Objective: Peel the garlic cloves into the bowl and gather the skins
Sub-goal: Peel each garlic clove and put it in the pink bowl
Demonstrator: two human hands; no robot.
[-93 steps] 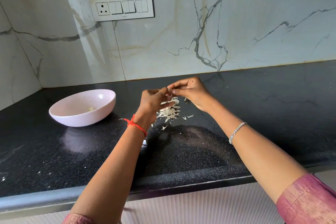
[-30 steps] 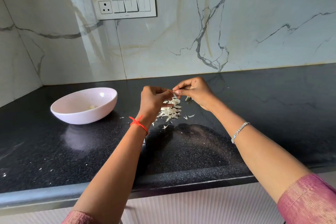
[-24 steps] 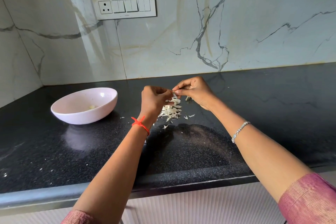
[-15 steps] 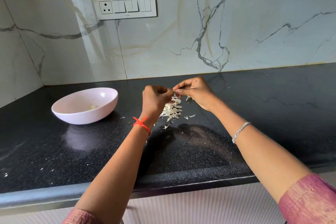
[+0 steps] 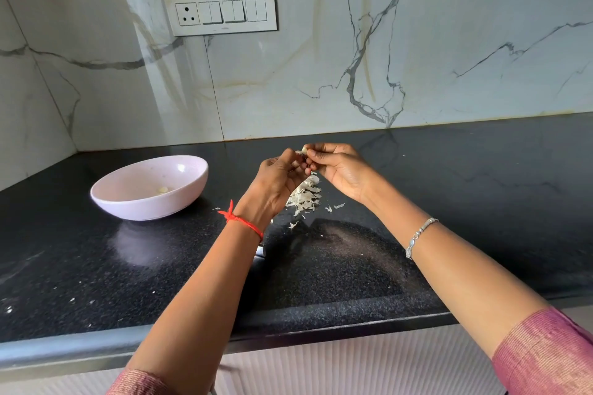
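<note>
A garlic clove (image 5: 303, 149) is pinched betw. the curled fingertips of the left hand (image 5: 278, 181) & right hand (image 5: 339, 170), above the skins (image 5: 305, 197) piled on the countertop (image 5: 449, 196), w/ the bowl (image 5: 149, 187) well apart at left.

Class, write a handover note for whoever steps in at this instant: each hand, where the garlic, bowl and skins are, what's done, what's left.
Left hand and right hand: both pinch one garlic clove above the skins.
Bowl: on the counter, left of the hands.
Done: at least one peeled clove lies in the bowl.
Left: finish this clove, drop it in, then gather the pile and the stray flakes near the front edge.
</note>
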